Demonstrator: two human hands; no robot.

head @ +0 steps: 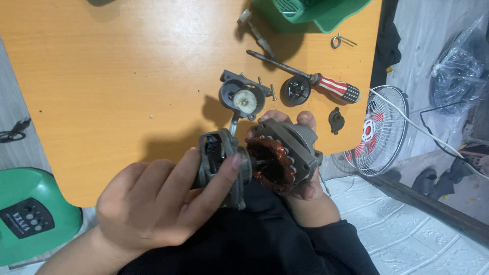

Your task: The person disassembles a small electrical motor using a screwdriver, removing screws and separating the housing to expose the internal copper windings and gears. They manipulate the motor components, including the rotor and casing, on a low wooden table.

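My right hand (305, 168) grips a grey fan motor stator (282, 155) with copper windings facing left. My left hand (158, 203) holds a grey metal end cover (216, 155), whose shaft reaches into the stator. Both parts hang over the near edge of the orange table (127, 76). Just behind them on the table lies a grey gearbox housing (243, 97) with a white gear inside.
A screwdriver (316, 80) with a red-and-white striped handle, a black round cap (296, 90), a small black piece (336, 119), a metal clip (338, 40) and a green plastic housing (316, 12) lie at the far right. A green fan base (30, 214) and a fan grille (379, 130) sit on the floor.
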